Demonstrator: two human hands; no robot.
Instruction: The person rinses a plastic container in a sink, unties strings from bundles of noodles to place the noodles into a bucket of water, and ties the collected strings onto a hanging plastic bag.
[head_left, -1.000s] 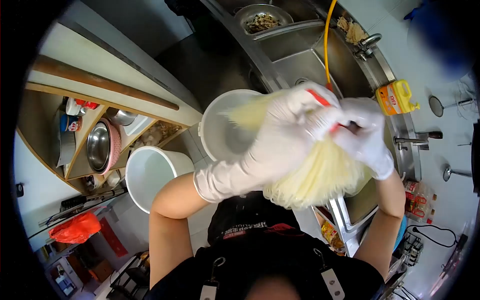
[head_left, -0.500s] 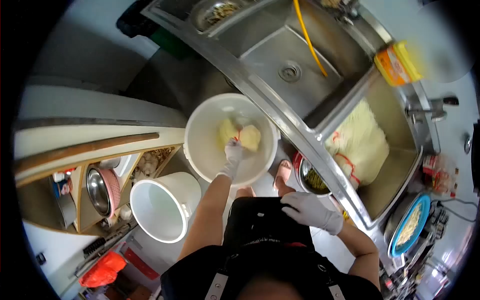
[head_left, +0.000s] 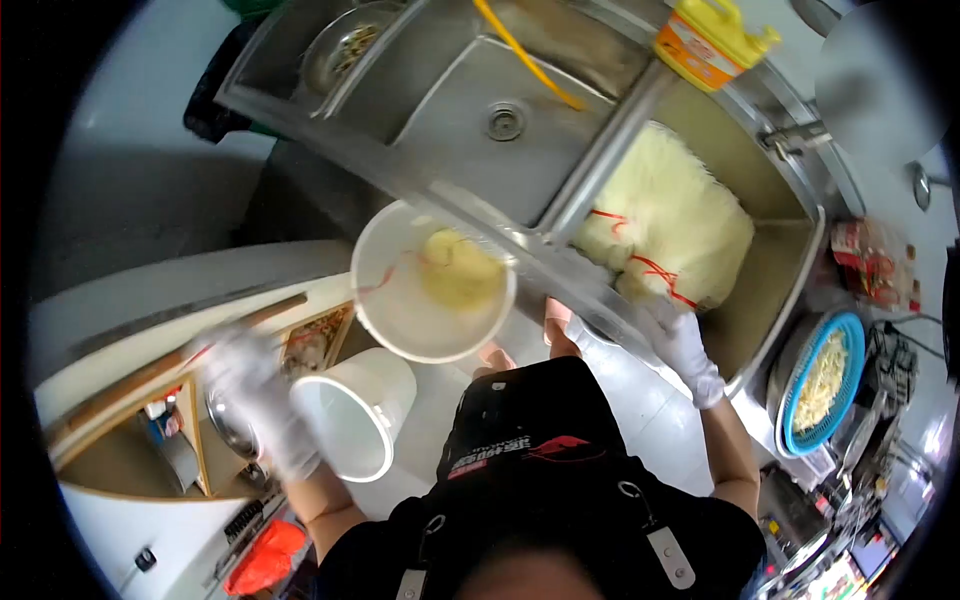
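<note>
1. Left hand (head_left: 245,385): gloved, motion-blurred, over the shelving (head_left: 112,462), well apart from the right; grip cannot be told.
2. Right hand (head_left: 683,350): gloved, at the tied end of the pale strand bundles (head_left: 692,215) in the sink basin (head_left: 778,275); whether its fingers are closed cannot be determined.
3. Loose pale strands (head_left: 462,275) lie in the white bucket (head_left: 393,315).
4. Handling, as judged: limp, soft, probably wet and slippery, fairly heavy; single strands may snap. Best hold: gathered end, beside the red tie (head_left: 656,268).

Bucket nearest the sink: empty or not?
Not empty: a pale bundle lies inside the bucket, with bare white wall beside it.
</note>
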